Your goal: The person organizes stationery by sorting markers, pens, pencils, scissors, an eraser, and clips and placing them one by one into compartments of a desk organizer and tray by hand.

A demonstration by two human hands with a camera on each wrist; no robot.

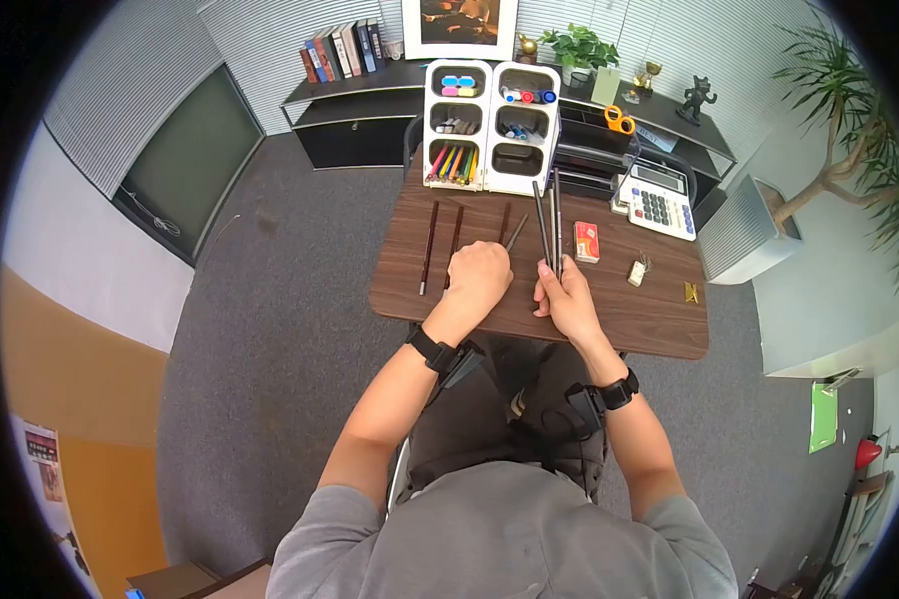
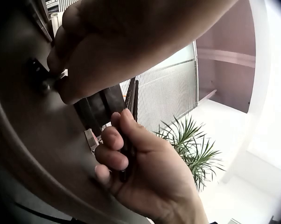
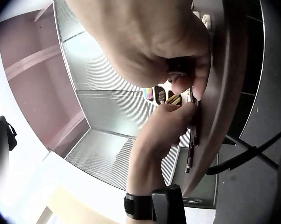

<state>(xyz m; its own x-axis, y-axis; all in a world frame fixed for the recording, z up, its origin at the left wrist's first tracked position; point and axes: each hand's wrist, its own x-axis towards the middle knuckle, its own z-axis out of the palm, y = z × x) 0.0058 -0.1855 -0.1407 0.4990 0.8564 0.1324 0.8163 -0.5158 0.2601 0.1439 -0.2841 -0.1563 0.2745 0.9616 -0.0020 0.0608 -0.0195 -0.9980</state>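
In the head view, the left hand (image 1: 479,276) is low over the desk's front part, fingers curled round a slanted dark pencil (image 1: 516,233) whose one end sticks out beyond them. Dark pencils lie to its left (image 1: 429,250) and behind it (image 1: 455,232). Beside it the right hand (image 1: 571,299) grips several dark pencils (image 1: 556,215) pointing up and away. The left wrist view shows the right hand's fingers (image 2: 113,156) curled round this bundle. In the right wrist view the left hand (image 3: 164,128) is close to the desk surface; its fingertips are partly hidden.
A white organizer (image 1: 487,130) with pens, markers and coloured pencils stands at the desk's back, beside a black rack (image 1: 584,160) with orange scissors (image 1: 619,120). Rightward are a calculator (image 1: 662,207), a red-and-white box (image 1: 586,242), a small white object (image 1: 636,273) and a gold clip (image 1: 691,292).
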